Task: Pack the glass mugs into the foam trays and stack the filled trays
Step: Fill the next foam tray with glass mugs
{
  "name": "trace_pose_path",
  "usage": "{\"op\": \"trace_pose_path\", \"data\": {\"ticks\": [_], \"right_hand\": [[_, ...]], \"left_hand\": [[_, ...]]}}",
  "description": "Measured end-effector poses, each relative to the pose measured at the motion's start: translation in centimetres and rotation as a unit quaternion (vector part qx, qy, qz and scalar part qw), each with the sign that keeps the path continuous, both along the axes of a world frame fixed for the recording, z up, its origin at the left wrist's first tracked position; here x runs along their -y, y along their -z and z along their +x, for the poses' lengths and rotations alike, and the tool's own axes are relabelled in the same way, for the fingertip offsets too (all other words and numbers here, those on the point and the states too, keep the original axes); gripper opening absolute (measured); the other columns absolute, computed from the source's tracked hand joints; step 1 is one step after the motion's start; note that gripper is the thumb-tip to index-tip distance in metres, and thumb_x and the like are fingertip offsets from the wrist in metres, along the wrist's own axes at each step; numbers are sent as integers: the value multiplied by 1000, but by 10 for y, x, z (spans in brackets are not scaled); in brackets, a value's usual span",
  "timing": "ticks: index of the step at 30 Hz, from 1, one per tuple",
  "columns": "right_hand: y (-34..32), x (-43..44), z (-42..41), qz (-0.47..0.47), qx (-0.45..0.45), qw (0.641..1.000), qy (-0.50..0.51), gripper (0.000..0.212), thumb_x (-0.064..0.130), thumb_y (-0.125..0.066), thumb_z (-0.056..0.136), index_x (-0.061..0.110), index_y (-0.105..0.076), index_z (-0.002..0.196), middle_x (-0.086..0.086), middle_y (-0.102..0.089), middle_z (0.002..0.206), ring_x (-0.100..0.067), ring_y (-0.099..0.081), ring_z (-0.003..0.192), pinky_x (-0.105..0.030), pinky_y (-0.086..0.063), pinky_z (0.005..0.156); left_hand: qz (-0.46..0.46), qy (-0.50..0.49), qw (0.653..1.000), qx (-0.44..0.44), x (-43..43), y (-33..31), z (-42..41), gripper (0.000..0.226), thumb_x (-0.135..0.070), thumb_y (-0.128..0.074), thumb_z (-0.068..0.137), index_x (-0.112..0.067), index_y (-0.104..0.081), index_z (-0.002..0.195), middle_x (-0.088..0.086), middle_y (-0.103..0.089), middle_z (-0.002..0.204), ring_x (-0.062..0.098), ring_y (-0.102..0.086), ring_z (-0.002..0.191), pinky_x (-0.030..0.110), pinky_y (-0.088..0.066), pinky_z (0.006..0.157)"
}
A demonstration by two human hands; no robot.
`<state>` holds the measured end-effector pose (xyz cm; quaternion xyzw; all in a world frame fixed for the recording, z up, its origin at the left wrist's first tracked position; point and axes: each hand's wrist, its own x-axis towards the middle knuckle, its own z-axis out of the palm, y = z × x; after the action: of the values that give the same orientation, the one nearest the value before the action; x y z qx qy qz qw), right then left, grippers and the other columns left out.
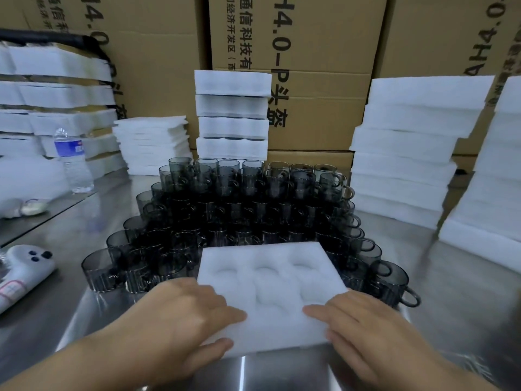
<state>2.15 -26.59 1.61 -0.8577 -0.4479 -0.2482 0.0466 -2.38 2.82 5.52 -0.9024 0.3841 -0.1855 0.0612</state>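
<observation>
mugs crowd behind tray; sides open.

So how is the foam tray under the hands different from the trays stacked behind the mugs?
The front foam tray lies alone on the metal table, its six pockets empty; the stacked trays stand piled up, with dark mugs showing in the gaps. The left hand and right hand rest on the front tray; nothing touches the stack. Both are white foam of the same kind.
</observation>
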Motion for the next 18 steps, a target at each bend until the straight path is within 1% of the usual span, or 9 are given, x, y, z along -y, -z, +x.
{"op": "trace_pose_path", "data": {"ticks": [1,3,4,6,8,11,14,16,18], "right_hand": [[0,1,1,19,-9,1000,3,31,30,-66,81,23,-70,111,8,-65,90,-10,-63,79,-23,-50,79],[-3,3,5,94,-34,995,26,34,42,-46,93,24,-68,112,9,-64,99,-9,-59,89,-27,-45,87],[-6,4,9,135,-41,989,47,33,41,-43,94,23,-67,110,10,-63,99,-10,-58,90,-30,-44,85],[-12,11,22,160,-45,980,109,20,26,-56,91,21,-69,105,7,-63,96,-19,-58,87,-38,-47,77],[-16,18,36,129,-70,974,173,23,13,-70,82,21,-72,103,6,-63,96,-26,-58,89,-42,-45,78],[-17,26,49,45,-108,971,207,24,36,-62,89,35,-67,112,18,-54,108,-13,-47,106,-27,-23,86],[-12,27,57,-4,-121,968,221,31,54,-46,92,39,-63,114,27,-49,112,-3,-39,110,-21,-16,83],[-12,27,59,-15,-111,967,227,32,54,-43,93,37,-64,109,27,-52,111,-3,-41,109,-22,-19,83],[-19,24,56,-25,-86,969,231,28,52,-45,93,35,-65,103,24,-55,108,-5,-45,105,-25,-23,84]], "left_hand": [[-16,-2,1000,-18,0,-1,3,32,-51,-54,82,-31,-74,96,-17,-67,79,3,-64,69,15,-50,59],[-47,-17,998,-37,3,-4,8,35,-55,-51,85,-32,-73,97,-17,-68,94,4,-66,83,17,-52,68],[-62,-28,997,-39,4,-5,12,37,-56,-48,86,-32,-73,98,-17,-68,100,3,-66,88,17,-52,73],[-77,-56,995,-32,7,-6,21,41,-58,-41,88,-34,-71,104,-17,-67,109,2,-64,98,16,-49,82],[-96,-88,990,-47,9,-6,33,52,-64,-30,88,-37,-65,116,-20,-61,123,-1,-55,114,12,-36,95],[-129,-103,981,-99,6,3,53,66,-76,-18,86,-41,-48,133,-26,-43,140,-7,-33,131,5,-12,100],[-147,-103,976,-121,6,5,70,60,-67,-26,86,-40,-51,132,-26,-46,138,-8,-34,129,2,-12,99],[-162,-114,971,-134,6,5,77,52,-63,-34,88,-39,-53,130,-26,-49,135,-10,-35,125,-5,-10,94],[-177,-132,965,-141,5,5,82,42,-57,-42,91,-40,-56,127,-27,-51,131,-10,-39,121,-4,-16,91]]}}
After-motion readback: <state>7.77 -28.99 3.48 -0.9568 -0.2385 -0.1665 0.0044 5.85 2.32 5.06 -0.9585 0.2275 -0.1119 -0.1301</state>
